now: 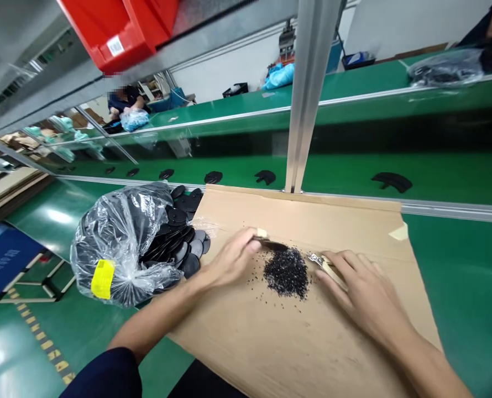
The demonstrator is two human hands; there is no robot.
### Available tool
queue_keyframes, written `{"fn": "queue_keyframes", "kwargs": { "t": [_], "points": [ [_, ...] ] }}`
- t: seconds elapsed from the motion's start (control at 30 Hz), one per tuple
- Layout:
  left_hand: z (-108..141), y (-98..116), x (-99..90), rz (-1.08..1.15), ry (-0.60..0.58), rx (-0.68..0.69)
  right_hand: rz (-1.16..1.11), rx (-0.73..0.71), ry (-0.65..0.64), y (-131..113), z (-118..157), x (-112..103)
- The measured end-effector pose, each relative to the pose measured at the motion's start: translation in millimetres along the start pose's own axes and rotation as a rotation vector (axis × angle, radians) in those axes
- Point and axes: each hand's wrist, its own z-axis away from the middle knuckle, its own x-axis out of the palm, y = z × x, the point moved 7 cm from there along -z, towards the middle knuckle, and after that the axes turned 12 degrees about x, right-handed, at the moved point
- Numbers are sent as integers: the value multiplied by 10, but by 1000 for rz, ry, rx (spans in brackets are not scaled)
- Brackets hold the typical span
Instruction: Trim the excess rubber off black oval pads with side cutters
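My left hand [234,255] is closed on the edge of a dark flat plastic part [274,244], held over a pile of small black scraps [286,272]. A pale wrap shows on one of its fingertips. To the right of the pile, my right hand [356,276] grips a pair of nippers [321,262], their metal tips pointing toward the scraps. Both hands are above a sheet of brown cardboard [271,342]. Left of my left hand, many similar black rounded parts [175,243] spill from a clear plastic bag [117,237] with a yellow label.
Beyond the cardboard, a green conveyor belt [237,193] carries several spaced black parts [392,181]. A metal post [310,99] rises at the cardboard's far edge. Overhead, a red bin [121,33] sits on a rail. A person [125,102] works at the far left bench.
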Motion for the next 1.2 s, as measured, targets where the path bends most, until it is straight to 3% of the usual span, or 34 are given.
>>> {"fn": "queue_keyframes", "kwargs": {
  "t": [0.07, 0.13, 0.2, 0.27, 0.4, 0.57, 0.77, 0.97, 1.2],
  "points": [
    [-192, -134, -257, -111, 5, 33, 50, 6, 13, 56, -3, 17],
    [-442, -398, -497, -313, -6, 10, 75, 25, 12, 98, 3, 37],
    [-692, -800, -694, -537, -51, -144, 93, 54, 4, 126, 12, 57],
    [-914, -1157, -827, -600, -62, -246, 115, 74, -3, 136, 23, 70],
    [-1154, -1687, -850, -581, -156, -384, 138, 105, -33, 126, 57, 66],
    [-1235, -1998, -718, -561, -253, -501, 135, 161, -40, 111, 103, 16],
    [-1465, -1987, -480, -608, -244, -549, 123, 180, -46, 113, 120, 4],
    [-1592, -1740, -283, -645, -158, -537, 113, 182, -29, 109, 115, -19],
    [-1501, -1172, -479, -497, 15, -376, 49, 111, 71, 80, 115, -113]
  ]
}}
